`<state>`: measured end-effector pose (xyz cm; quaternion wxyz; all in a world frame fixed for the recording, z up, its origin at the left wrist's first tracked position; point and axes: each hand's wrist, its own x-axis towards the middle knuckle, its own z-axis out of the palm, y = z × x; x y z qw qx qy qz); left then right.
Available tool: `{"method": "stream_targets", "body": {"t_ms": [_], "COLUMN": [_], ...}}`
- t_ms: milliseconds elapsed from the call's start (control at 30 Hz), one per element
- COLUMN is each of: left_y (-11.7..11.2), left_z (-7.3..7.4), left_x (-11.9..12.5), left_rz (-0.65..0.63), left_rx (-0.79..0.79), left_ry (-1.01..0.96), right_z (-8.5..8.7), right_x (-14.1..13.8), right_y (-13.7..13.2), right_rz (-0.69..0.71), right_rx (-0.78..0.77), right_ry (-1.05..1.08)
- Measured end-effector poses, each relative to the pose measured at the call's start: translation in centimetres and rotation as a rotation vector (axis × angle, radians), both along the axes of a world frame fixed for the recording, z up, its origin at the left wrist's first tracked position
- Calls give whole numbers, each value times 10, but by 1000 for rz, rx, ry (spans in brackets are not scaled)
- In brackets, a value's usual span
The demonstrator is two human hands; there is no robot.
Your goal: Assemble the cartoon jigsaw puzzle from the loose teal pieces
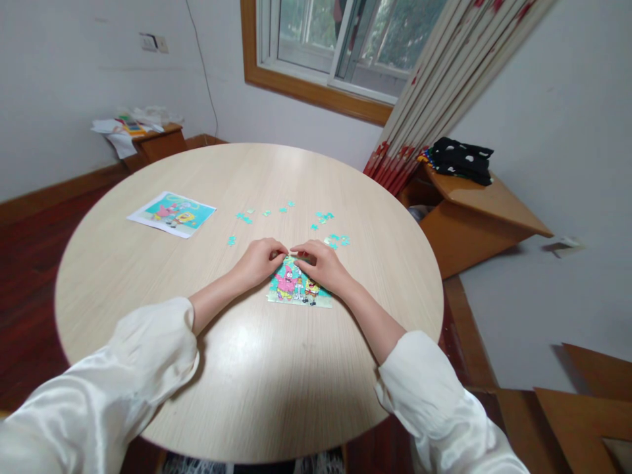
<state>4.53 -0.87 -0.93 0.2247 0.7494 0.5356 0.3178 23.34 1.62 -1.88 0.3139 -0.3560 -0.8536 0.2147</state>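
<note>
A partly joined jigsaw puzzle (pixel 289 288) with a pink starfish figure and a yellow square figure lies flat on the round table (pixel 237 368). At its upper left edge is my left hand (pixel 265 259), thumb and fingers pinched together. My right hand (pixel 320 263) reaches over the upper right part of the puzzle, fingers curled and pinched near the left fingertips. Whatever small piece may sit between the fingertips is too small to make out. Both hands hide the puzzle's upper edge.
Loose turquoise puzzle pieces (pixel 244 218) are scattered beyond my hands, with more pieces (pixel 336 241) to the right. A printed reference picture (pixel 172 214) lies at the left. Past the table stand a wooden cabinet (pixel 474 210) and a curtain (pixel 434 85).
</note>
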Motion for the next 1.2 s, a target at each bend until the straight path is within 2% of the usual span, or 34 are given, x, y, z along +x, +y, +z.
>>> {"method": "stream_targets", "body": {"t_ms": [367, 600, 733, 800, 900, 1033, 1200], "left_y": [0, -2, -3, -3, -6, -13, -22], "left_z": [-3, -5, -4, -1, 5, 11, 9], "left_x": [-1, 1, 0, -2, -8, -13, -9], "left_rz": [-52, 1, -15, 24, 86, -2, -139], "left_rx": [29, 87, 74, 93, 143, 184, 217], "left_ry": [22, 126, 61, -2, -10, 109, 289], "right_z": [3, 2, 4, 5, 5, 4, 0], "right_x": [1, 0, 1, 7, 25, 54, 73], "right_y": [-1, -2, -2, 1, 12, 30, 41], "right_rz": [3, 5, -9, -65, -243, -473, -590], "right_rx": [17, 16, 50, 89, 120, 88, 51], "right_ry": [-22, -7, 26, 77, 149, 144, 66]}}
